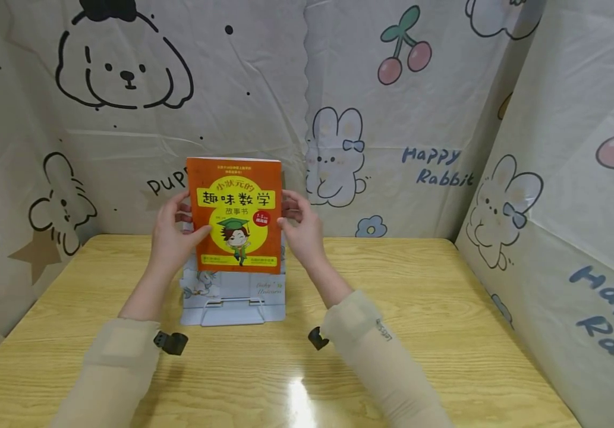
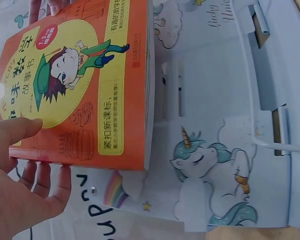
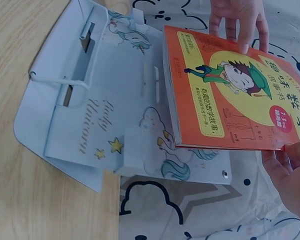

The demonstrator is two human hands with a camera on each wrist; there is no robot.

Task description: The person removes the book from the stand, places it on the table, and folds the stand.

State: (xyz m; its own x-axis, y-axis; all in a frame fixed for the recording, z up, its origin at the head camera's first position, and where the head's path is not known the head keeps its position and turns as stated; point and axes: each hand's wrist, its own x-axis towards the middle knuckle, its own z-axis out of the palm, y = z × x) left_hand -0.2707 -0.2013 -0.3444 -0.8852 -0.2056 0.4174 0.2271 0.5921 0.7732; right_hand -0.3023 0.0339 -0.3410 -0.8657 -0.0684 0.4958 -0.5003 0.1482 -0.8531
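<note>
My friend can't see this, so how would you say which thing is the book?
Start at the wooden table, then find the pale blue stand near its far edge. In front of the stand's upper part, the left hand and right hand hold the book. Unlike the pale stand behind it, it is bright orange, with a green-capped cartoon figure.

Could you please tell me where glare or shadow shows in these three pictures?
Head view: a bright glare streak on the table near the bottom edge, and a soft shadow beside the left sleeve; left wrist view: a small shiny patch on the book at the frame's left edge; right wrist view: no strong glare.
</note>
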